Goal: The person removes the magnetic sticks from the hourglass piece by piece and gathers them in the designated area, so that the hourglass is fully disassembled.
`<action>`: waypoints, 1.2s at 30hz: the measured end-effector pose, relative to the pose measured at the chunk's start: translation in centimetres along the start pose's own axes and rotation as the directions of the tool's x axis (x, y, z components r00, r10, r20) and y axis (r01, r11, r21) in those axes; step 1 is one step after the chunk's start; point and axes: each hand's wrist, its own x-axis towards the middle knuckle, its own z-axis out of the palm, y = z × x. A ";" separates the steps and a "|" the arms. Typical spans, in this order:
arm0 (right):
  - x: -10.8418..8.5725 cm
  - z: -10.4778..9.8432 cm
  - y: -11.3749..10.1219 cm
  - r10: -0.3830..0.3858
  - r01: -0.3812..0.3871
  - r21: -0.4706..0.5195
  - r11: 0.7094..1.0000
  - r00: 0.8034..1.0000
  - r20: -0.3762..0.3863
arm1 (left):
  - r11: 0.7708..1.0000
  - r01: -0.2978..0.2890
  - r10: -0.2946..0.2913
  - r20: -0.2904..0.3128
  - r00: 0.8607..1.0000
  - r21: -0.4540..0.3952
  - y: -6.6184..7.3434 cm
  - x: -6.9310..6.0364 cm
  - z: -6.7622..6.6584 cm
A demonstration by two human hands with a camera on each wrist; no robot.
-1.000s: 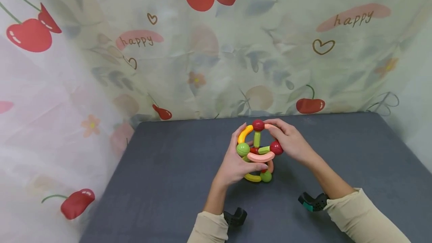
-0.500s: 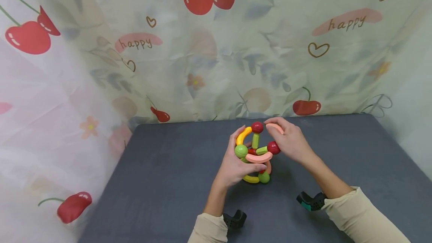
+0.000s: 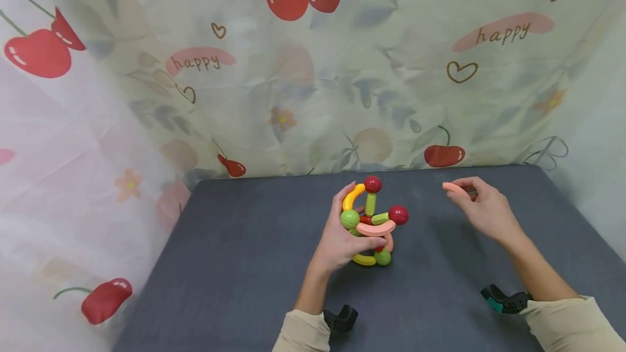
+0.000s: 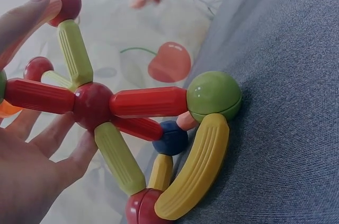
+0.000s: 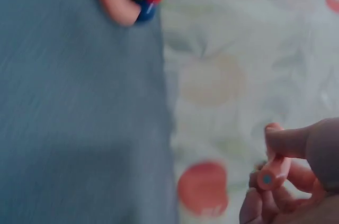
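My left hand point(image 3: 336, 240) holds a magnetic ball-and-stick construction point(image 3: 375, 229) upright on the dark table. In the left wrist view a red ball point(image 4: 94, 105) forms its hub, with straight red and light green sticks leading to outer balls. A yellow curved stick point(image 4: 197, 168) joins a green ball point(image 4: 214, 96) to a red one low down. The thumb lies along a pink curved stick, with other fingers behind the frame. Off to the right, my right hand point(image 3: 489, 213) pinches a loose pink curved stick point(image 3: 455, 188) above the table, apart from the construction; its end shows a small blue-green dot.
A dark grey table point(image 3: 244, 276) spreads under both hands. Behind it and to the left hangs a cherry-printed curtain point(image 3: 313, 80). Black wrist-worn devices sit at the left cuff point(image 3: 300, 330) and the right cuff point(image 3: 567, 319).
My right hand has pulled the pink curved stick off the construction's upper red ball and carried it rightward. The left hand keeps its hold, almost still.
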 end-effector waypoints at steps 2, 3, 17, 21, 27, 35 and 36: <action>-0.4 -0.5 1.9 0.014 -0.014 -0.052 0.999 1.000 0.004 | 1.000 0.001 -0.001 0.000 1.000 0.000 0.1 -0.1 -0.1; -0.6 -0.7 2.9 0.023 -0.022 -0.080 0.997 1.000 0.010 | 1.000 -0.001 0.001 -0.001 1.000 0.000 0.1 -0.1 -0.2; -2.2 -2.4 11.1 0.173 -0.124 -0.280 0.952 0.972 0.159 | 1.000 -0.003 0.003 0.009 1.000 -0.011 0.4 -0.2 -0.2; -2.1 -2.1 10.1 0.135 -0.093 -0.280 0.955 0.982 0.135 | 1.000 0.004 -0.004 0.012 1.000 -0.007 0.3 -0.2 -0.1; -1.5 -1.4 3.0 0.017 0.005 -0.118 0.993 0.982 0.187 | 1.000 0.004 -0.004 0.008 1.000 -0.011 0.4 -0.2 -0.3; -1.3 0.8 -5.8 -0.124 0.019 0.263 0.965 0.912 0.390 | 1.000 -0.005 0.005 0.002 1.000 -0.015 0.5 -0.2 -0.8; -1.2 1.2 -6.3 -0.149 0.023 0.300 0.954 0.903 0.404 | 1.000 -0.006 0.006 -0.001 1.000 -0.015 0.5 -0.2 -0.9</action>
